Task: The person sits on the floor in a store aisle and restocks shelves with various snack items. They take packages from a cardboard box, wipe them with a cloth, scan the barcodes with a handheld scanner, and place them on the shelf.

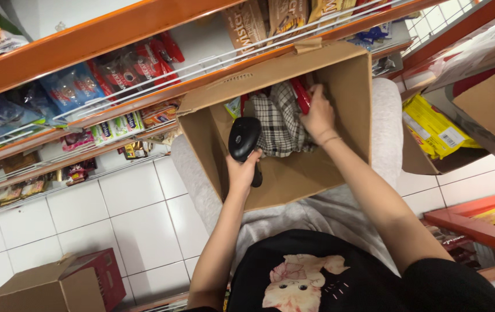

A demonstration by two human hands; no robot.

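Note:
An open brown cardboard box rests on my lap. My left hand grips a black handheld barcode scanner held over the box's left side. Deeper inside the box, my right hand closes on a red packet. A black-and-white checked cloth lies between the two hands in the box, next to more packets at the box's back edge.
Orange store shelves with wire fronts hold snack packets on the left and top. A second cardboard box with yellow packets stands at right. A small brown and red box sits on the white tiled floor at lower left.

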